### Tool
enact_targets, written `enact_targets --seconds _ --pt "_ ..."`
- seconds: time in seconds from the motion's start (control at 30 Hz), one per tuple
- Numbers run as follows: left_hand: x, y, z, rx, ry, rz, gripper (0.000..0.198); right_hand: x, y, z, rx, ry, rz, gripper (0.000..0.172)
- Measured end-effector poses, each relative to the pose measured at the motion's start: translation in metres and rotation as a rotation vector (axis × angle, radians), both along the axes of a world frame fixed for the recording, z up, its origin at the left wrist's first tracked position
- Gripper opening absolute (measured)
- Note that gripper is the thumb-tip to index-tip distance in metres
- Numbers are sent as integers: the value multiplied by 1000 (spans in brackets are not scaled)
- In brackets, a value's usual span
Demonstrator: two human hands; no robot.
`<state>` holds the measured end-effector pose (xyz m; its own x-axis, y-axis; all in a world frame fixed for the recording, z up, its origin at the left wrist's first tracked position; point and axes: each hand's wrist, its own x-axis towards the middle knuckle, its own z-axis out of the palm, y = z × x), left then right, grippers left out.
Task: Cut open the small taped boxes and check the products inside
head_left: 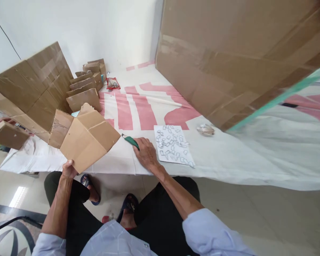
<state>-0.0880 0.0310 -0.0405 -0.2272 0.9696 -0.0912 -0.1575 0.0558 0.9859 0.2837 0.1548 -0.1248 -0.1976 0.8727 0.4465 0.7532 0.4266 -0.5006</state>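
My left hand (69, 169) grips the lower corner of a creased piece of cardboard (86, 137), thumb on its near face. The cardboard is tilted up over the front edge of the table, with a flap folded out on its left. In my right hand (146, 153) is a green utility knife (131, 141), fingers wrapped round the handle, its tip pointing left toward the cardboard's right corner but apart from it. Just right of that hand lies a white sheet (173, 144) covered with small dark-outlined rectangular pieces.
Big cardboard boxes stand at left (40, 81) and right (216, 53). Behind the held piece are several small open boxes (84, 96) and a red packet (113, 83). A clear plastic bag (205, 129) lies on the cloth-covered table (229, 163). Another person's hand (5, 121) shows at far left.
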Motion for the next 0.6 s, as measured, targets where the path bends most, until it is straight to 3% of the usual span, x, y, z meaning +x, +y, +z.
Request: enact_targets --seconds 0.2,0.37,0.43,0.6 --pt "5 -8 -2 -12 -2 49 96 -2 0 1 15 -11 -3 32" --pt "20 -10 21 1 48 42 91 -2 0 0 27 -12 0 31" --pt "33 -11 36 52 202 44 94 0 0 -5 30 -16 0 31" --pt "81 -16 69 268 709 26 123 8 5 -30 28 -45 37 28"
